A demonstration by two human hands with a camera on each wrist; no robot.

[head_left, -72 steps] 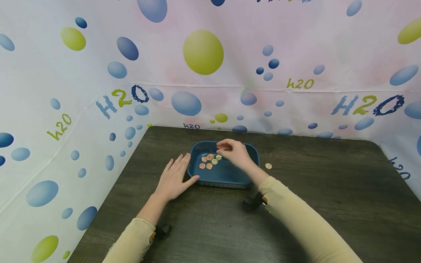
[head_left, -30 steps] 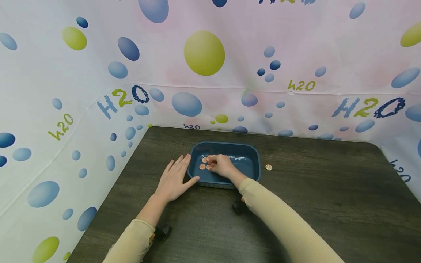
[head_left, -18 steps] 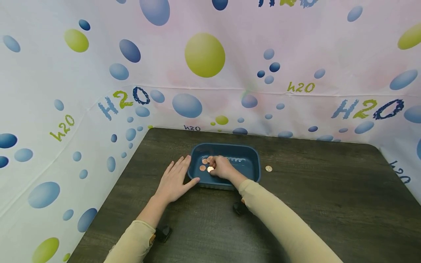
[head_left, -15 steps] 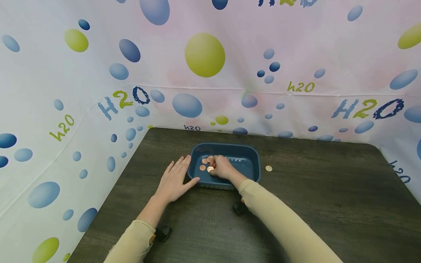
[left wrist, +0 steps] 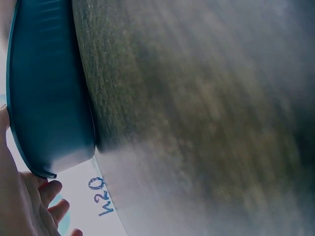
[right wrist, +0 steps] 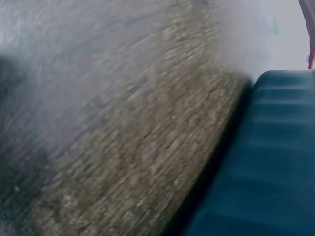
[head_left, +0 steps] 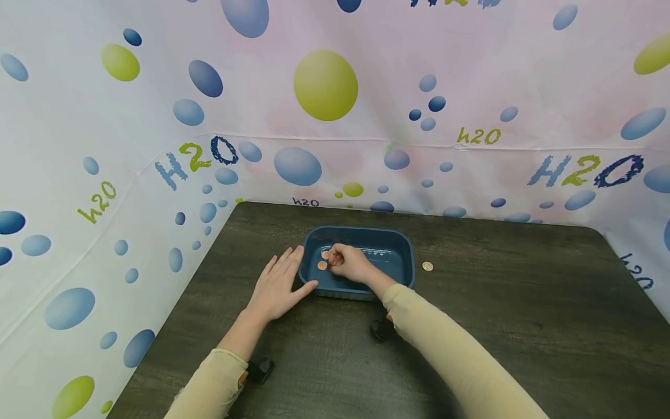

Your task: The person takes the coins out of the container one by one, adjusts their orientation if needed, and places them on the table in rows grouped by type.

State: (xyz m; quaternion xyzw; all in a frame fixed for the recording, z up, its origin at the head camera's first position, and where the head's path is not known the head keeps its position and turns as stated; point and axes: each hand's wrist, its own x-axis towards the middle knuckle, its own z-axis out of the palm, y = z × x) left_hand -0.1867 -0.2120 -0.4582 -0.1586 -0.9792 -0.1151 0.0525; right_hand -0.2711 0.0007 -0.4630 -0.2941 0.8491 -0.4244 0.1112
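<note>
A blue rectangular tray (head_left: 366,291) stands on the dark table. My left hand (head_left: 277,285) lies with fingers spread at the tray's left end, thumb at the near left corner. In the left wrist view, its fingers (left wrist: 53,191) are around the tray's rim (left wrist: 29,169). Inside the tray, my right hand (head_left: 352,265) has thumb and fingers curled together in a pinch on a coin, mostly hidden by the fingertips. Two copper coins, the nearer coin (head_left: 322,266) and the farther coin (head_left: 325,255), lie just left of the fingertips. The hand covers the tray floor beneath it.
A gold-coloured coin (head_left: 427,266) lies on the table (head_left: 502,302) to the right of the tray. Behind and to the left hangs a white backdrop (head_left: 209,35) with blue and green bubbles. A dark wrist camera (head_left: 260,369) sits under the left sleeve.
My right hand has come down from above the tray's middle toward its left part. A coin that tilted up under the thumb is now behind the fingertips. The left hand stays put.
</note>
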